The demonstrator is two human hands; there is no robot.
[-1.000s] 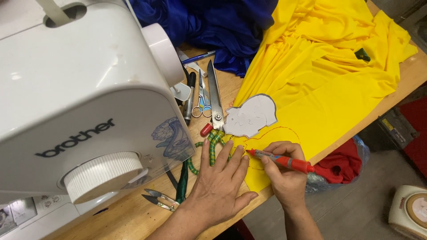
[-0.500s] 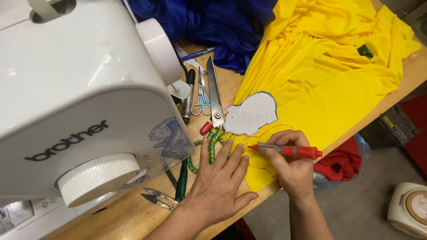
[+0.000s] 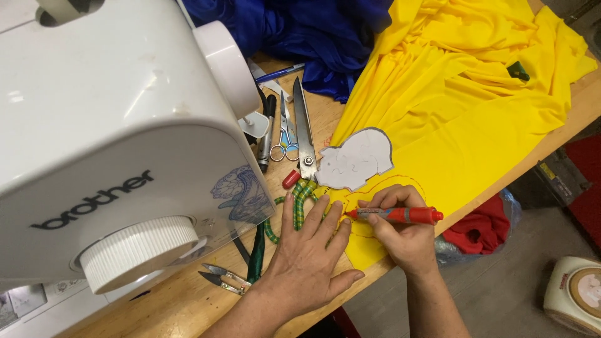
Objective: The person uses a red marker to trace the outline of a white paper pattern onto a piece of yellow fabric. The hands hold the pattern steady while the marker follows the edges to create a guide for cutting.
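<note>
mid-trace: drawing a red outline on yellow cloth [image 3: 463, 106] with a red marker [image 3: 397, 215]. right hand [image 3: 400, 235] closed around the marker in a pen grip, tip down on the cloth near its lower corner, on a dashed red line curving just below a grey-edged paper template [image 3: 355, 159]. left hand [image 3: 310, 250] flat, fingers spread wide, holding nothing, pinning the cloth edge to the desk [image 3: 181, 300], partly over a green striped cord [image 3: 300, 200].

template lies on the cloth just above both hands, not touching either. marker tip sits between the two hands, close to the left fingertips.

judgement: line only part drawn; next move calls for steady tip pressure along the curve, cloth kept taut and flat by the left hand, no drag on the stretchy fabric.

nearby: large scissors [image 3: 305, 131], small scissors [image 3: 286, 141], snips [image 3: 219, 278], white sewing machine [image 3: 113, 138], blue cloth [image 3: 313, 37] behind.
</note>
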